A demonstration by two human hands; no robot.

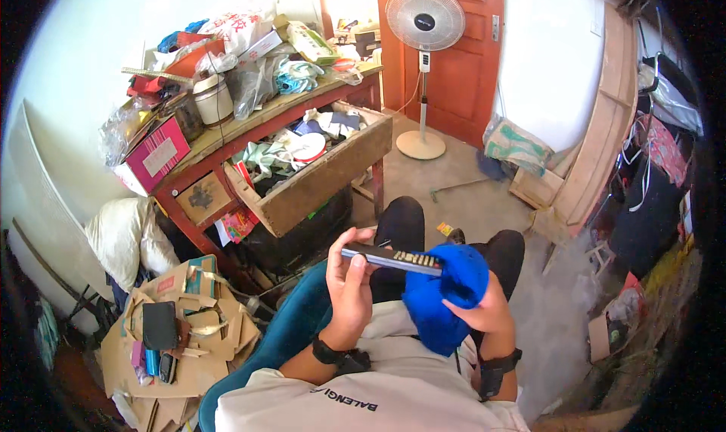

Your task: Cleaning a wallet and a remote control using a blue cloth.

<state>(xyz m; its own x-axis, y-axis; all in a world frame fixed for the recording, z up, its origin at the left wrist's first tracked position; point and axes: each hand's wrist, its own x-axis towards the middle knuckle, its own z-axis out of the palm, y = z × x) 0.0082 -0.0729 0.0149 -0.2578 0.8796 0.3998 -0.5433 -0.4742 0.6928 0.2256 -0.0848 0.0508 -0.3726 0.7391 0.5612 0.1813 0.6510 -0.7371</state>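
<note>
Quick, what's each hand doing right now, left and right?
Left hand: closed around one end of a dark remote control.
Right hand: gripping a blue cloth against the remote's other end.

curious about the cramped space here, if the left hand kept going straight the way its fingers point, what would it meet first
The left hand, gripping a dark remote, points up and away from the body. Its line probably leads to the front board of the open drawer, though depth is unclear and it may pass over the black-trousered knee first.
</note>
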